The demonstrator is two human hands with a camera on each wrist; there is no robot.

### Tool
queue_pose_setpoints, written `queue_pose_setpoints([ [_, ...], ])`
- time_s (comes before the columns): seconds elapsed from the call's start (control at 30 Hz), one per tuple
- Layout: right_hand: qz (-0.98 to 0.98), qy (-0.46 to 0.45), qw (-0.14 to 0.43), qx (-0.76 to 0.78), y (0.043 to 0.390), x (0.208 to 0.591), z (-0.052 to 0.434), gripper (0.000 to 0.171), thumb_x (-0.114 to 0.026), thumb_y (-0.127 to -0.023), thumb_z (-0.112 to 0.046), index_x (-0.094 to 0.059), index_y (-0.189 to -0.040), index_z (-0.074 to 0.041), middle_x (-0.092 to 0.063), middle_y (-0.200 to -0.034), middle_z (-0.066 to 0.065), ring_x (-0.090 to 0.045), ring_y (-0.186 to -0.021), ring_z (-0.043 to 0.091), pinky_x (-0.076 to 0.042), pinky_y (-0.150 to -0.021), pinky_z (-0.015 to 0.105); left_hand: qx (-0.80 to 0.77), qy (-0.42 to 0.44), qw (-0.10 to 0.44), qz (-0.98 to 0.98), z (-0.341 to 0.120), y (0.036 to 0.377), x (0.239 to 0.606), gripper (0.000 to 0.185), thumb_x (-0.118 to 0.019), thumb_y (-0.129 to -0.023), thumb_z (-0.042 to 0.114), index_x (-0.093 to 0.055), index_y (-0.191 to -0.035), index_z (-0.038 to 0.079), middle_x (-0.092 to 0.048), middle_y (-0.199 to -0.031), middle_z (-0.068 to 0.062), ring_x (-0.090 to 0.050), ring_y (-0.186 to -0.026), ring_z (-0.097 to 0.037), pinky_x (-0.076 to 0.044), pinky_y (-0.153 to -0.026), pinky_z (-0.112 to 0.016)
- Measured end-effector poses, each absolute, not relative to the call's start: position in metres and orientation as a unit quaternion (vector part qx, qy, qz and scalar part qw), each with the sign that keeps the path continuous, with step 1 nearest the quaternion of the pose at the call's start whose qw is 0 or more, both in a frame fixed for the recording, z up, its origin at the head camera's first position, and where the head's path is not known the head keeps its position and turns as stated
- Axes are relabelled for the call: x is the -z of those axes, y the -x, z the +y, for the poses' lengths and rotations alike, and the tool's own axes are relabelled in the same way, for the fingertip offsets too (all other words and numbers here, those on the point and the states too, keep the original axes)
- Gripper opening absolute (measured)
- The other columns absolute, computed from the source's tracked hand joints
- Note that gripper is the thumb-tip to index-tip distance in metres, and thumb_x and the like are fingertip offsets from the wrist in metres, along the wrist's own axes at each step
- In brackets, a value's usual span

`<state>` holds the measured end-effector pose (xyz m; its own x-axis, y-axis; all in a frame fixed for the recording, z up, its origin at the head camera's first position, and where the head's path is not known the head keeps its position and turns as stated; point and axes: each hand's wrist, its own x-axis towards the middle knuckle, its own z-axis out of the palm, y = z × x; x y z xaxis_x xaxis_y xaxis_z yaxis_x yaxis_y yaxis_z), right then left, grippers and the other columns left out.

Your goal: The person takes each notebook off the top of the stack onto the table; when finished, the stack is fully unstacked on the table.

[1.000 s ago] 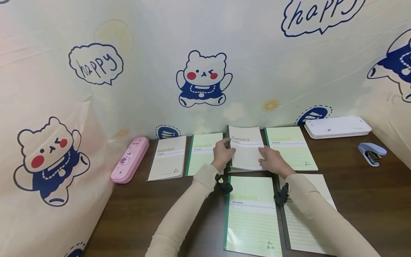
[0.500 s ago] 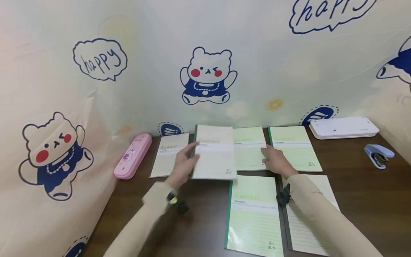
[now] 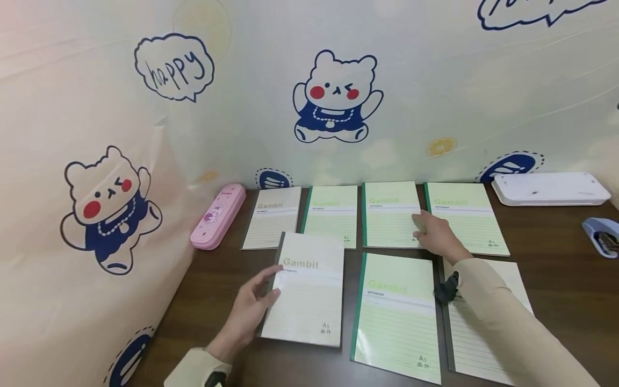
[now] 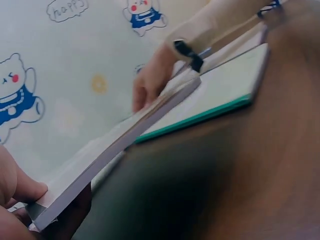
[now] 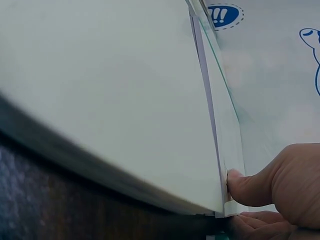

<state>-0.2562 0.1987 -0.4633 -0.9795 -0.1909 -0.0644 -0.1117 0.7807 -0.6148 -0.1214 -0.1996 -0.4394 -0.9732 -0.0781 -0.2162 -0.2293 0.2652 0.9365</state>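
Gripping the spine edge of a cream Gambit notebook (image 3: 307, 294) with the left hand (image 3: 251, 312), thumb on the cover and fingers curled beneath, as the left wrist view confirms with the near corner pinched (image 4: 55, 197) and the far end raised off the wood. Lying front left of the spread, overlapping nothing, just left of a green notebook (image 3: 397, 314) with a narrow dark gap between. Resting well apart to the right, the right hand (image 3: 435, 236), fingers loosely extended, tips touching the right edge of a second green notebook (image 3: 390, 214) in the back row, thumb pressed at that edge in the right wrist view (image 5: 250, 187). Lined up along the back, close under the printed wall sheet (image 3: 309, 80): a cream notebook (image 3: 272, 216), a green one (image 3: 331, 215), the touched one, and another green one (image 3: 466, 217), edges nearly meeting. Showing partly under the right sleeve, a further cream notebook (image 3: 503, 344) at front right. Leaving bare brown table (image 3: 217, 290) to the left of the held notebook, up to the sheet draped down the left side, and more open wood at far right. Sitting closed by the back left corner, a pink pencil case (image 3: 217, 216), contents unseen; lying shut at back right, a white case (image 3: 551, 188), with a blue stapler (image 3: 602, 236) near the right edge.
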Motion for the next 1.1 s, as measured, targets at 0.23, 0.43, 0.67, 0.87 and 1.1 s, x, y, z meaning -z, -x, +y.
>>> queue_pose_setpoints([
  [0.23, 0.943, 0.066, 0.065, 0.318, 0.255, 0.460, 0.200, 0.051, -0.055, -0.087, -0.002, -0.037, -0.133, 0.006, -0.019, -0.141, 0.032, -0.030, -0.120, 0.051, -0.038, -0.088, 0.055, -0.482, 0.041, 0.032, 0.875, -0.187, 0.106, 0.466, 0.044, -0.061, -0.081, -0.002, -0.058, -0.119, 0.020, -0.053, -0.123, -0.006, -0.050, -0.106, -0.021, -0.046, -0.080, -0.037],
  [0.43, 0.942, 0.067, 0.068, 0.323, 0.255, 0.460, 0.201, 0.050, -0.054, -0.088, -0.002, -0.036, -0.134, 0.006, -0.018, -0.142, 0.031, -0.027, -0.122, 0.050, -0.033, -0.093, 0.057, -0.291, -0.046, -0.057, 0.954, -0.180, 0.102, 0.470, 0.037, -0.069, -0.075, 0.004, -0.064, -0.111, 0.009, -0.053, -0.114, -0.013, -0.046, -0.099, -0.024, -0.041, -0.078, -0.038],
  [0.67, 0.936, 0.069, 0.067, 0.339, 0.255, 0.463, 0.201, 0.050, -0.052, -0.088, -0.002, -0.036, -0.134, 0.005, -0.017, -0.143, 0.030, -0.024, -0.124, 0.049, -0.029, -0.095, 0.058, -0.291, -0.042, -0.071, 0.953, -0.172, 0.116, 0.463, 0.035, -0.068, -0.072, 0.005, -0.066, -0.106, 0.009, -0.048, -0.114, -0.014, -0.040, -0.100, -0.025, -0.039, -0.076, -0.037],
  [0.87, 0.936, 0.067, 0.058, 0.340, 0.253, 0.465, 0.208, 0.049, -0.053, -0.088, -0.003, -0.037, -0.134, 0.006, -0.020, -0.142, 0.031, -0.025, -0.124, 0.049, -0.028, -0.096, 0.058, -0.343, -0.160, -0.078, 0.922, -0.123, 0.183, 0.434, 0.033, -0.065, -0.076, 0.005, -0.063, -0.109, 0.006, -0.054, -0.112, -0.013, -0.050, -0.101, -0.027, -0.044, -0.078, -0.038],
  [1.1, 0.934, 0.067, 0.051, 0.348, 0.255, 0.467, 0.201, 0.048, -0.053, -0.089, -0.002, -0.038, -0.133, 0.005, -0.021, -0.142, 0.028, -0.024, -0.127, 0.045, -0.026, -0.099, 0.055, -0.337, -0.187, 0.040, 0.922, -0.039, 0.276, 0.433, 0.043, -0.051, -0.089, 0.019, -0.047, -0.130, 0.006, -0.061, -0.109, -0.011, -0.060, -0.088, -0.022, -0.048, -0.072, -0.030],
])
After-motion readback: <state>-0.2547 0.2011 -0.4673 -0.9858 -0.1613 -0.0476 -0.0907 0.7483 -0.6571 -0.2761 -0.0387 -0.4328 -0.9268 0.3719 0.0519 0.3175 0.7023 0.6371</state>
